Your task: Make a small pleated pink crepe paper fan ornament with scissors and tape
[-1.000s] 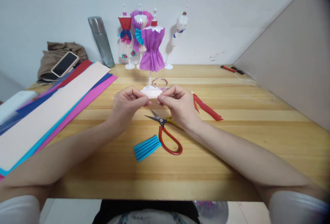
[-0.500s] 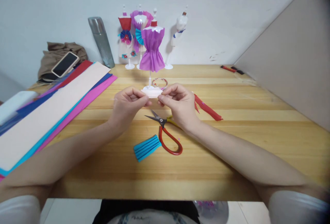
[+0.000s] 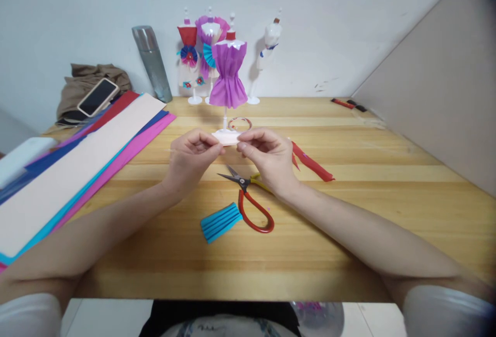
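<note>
Between my two hands, in the head view, a small pale pink strip of paper (image 3: 229, 141) is pinched at its ends. My left hand (image 3: 196, 158) grips the left end with thumb and fingers. At the right end, the thumb and fingers of my right hand (image 3: 269, 158) are closed on it. Directly behind stands a mini dress form in a purple crepe paper dress (image 3: 229, 76); its white base is partly hidden by the strip. Scissors (image 3: 244, 182) with red and yellow handles lie open below my hands, touching a pleated blue paper piece (image 3: 220, 222).
Several dressed mini forms (image 3: 189, 63) stand along the wall. A grey bottle (image 3: 152, 63) leans behind. Stacked crepe paper sheets (image 3: 89, 164) and a phone (image 3: 98, 95) lie at left. Red paper scraps (image 3: 312, 162) sit right of my hand, and a bracelet-like ring (image 3: 240, 124) lies behind.
The pink strip has tilted or lowered slightly, and my right fingers have shifted a little. Both hands still pinch it; the other things stay put.
</note>
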### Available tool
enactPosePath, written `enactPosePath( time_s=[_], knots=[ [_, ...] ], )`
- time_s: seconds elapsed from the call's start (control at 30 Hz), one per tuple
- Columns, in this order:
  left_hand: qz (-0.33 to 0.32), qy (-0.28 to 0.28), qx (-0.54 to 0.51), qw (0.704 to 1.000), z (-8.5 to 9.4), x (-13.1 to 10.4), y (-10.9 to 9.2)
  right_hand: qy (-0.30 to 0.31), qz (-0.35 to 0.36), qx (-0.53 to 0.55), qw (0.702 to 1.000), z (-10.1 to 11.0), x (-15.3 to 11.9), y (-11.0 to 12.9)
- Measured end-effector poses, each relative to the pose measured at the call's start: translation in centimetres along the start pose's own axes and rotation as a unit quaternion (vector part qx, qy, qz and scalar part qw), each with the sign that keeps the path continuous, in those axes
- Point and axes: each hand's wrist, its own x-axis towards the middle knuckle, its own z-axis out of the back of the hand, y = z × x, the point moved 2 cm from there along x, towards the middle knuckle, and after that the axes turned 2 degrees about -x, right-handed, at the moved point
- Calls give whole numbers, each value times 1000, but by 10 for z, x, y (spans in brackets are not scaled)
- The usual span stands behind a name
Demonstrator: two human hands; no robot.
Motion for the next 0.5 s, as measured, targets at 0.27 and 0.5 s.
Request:
enactPosePath(
  time_s=[0.27, 0.5],
  knots=[
    [-48, 6, -6, 999, 2, 4, 9, 3, 19, -15, 1000, 0, 0, -3],
    [-216, 11, 133, 967, 6, 5, 10, 8, 67, -29, 997, 1, 1, -6]
  ],
)
